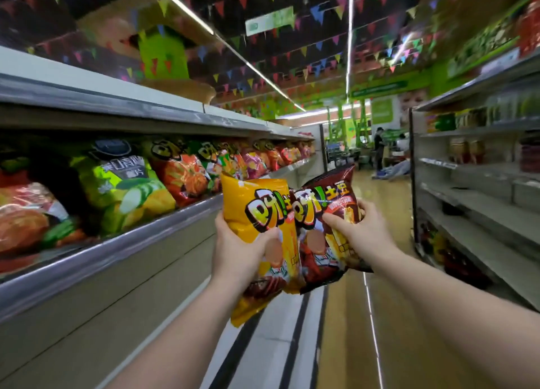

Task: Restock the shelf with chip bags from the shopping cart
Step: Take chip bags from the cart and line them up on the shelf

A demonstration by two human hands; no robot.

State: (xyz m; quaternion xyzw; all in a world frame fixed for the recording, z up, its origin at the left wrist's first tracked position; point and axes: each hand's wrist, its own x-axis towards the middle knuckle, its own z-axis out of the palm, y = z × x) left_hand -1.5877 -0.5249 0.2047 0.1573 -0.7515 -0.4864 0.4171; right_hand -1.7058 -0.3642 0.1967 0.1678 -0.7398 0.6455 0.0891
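Between both grips (295,236), two upright chip bags (260,213).

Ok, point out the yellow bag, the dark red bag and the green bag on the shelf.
yellow bag (257,213): head view, upper front panel.
dark red bag (336,195): head view, upper front panel.
green bag (122,190): head view, middle of its front.

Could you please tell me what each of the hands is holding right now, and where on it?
The left hand grips a yellow chip bag around its middle; the right hand grips a dark red chip bag around its middle.
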